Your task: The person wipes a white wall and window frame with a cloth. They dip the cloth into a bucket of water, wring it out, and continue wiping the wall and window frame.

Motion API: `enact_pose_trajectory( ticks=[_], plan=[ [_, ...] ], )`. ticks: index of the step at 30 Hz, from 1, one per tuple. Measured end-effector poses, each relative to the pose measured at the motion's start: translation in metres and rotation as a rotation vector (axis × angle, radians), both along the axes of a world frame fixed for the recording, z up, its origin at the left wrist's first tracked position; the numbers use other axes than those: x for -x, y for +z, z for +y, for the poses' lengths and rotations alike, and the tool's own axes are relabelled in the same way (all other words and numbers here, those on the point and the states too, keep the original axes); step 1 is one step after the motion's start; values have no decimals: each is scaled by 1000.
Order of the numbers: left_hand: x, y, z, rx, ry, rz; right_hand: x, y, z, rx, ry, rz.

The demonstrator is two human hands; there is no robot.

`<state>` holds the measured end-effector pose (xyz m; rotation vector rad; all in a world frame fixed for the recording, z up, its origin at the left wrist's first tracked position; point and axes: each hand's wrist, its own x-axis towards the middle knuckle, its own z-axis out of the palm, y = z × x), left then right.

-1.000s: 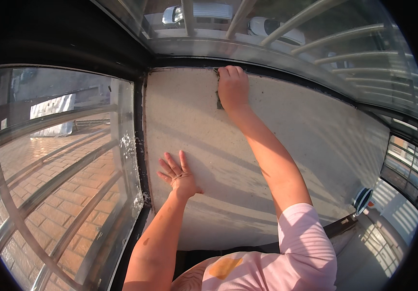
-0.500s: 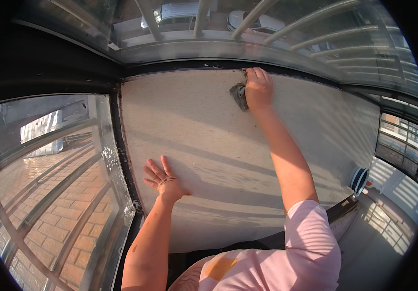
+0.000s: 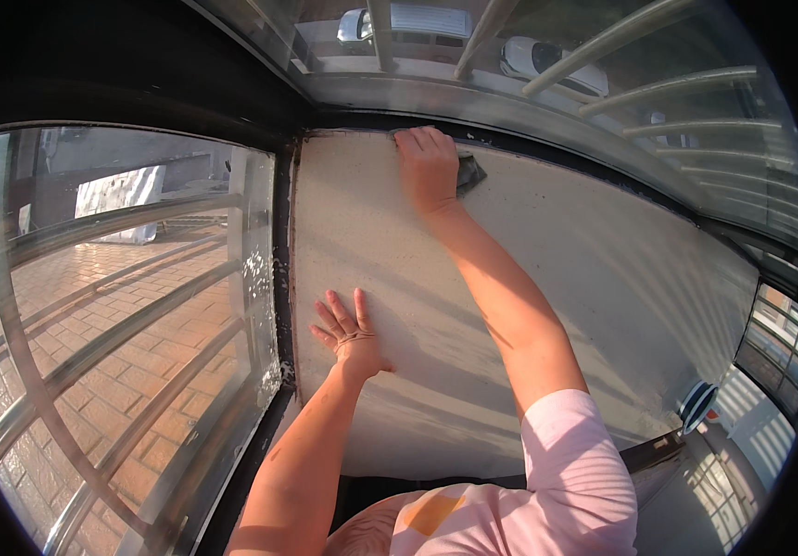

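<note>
My right hand (image 3: 430,169) is closed on a dark grey cloth (image 3: 471,173), part of which sticks out beside the wrist. Its fingertips press at the far edge of a pale window sill (image 3: 529,269), against the black window frame (image 3: 380,121). My left hand (image 3: 353,338) rests flat on the sill with its fingers spread, holding nothing. It lies near the left side window (image 3: 139,306). Whatever part of the cloth is under the right fingers is hidden.
Metal bars (image 3: 121,324) stand outside the glass, with brick paving (image 3: 130,371) beyond. Past the far window are a white van (image 3: 418,23) and a white car (image 3: 557,67). A round striped object (image 3: 697,406) sits at the sill's right end. Bands of shadow cross the sill.
My right hand has slid left along the far edge with the cloth, which now trails to its right. The view has shifted left. My left hand keeps its place on the sill.
</note>
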<state>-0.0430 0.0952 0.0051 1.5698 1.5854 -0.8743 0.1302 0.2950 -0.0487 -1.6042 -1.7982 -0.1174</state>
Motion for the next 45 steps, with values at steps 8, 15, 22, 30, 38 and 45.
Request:
enact_pose_trajectory(
  ticks=[8,15,22,30,38,45],
  plan=[
    [1,-1,-2,-4,19,-35,103,2,31,-16,78,285],
    [3,0,-4,-32,72,-87,89,5,46,121,197,189],
    [5,-2,-5,-50,74,-118,82,2,43,62,253,120],
    [8,-8,-13,-101,49,-117,87,10,37,136,179,-67],
    [9,-9,-14,-95,58,-127,78,1,41,68,124,161],
    [7,-7,-11,-82,43,-132,103,8,38,-13,-8,46]
  ],
)
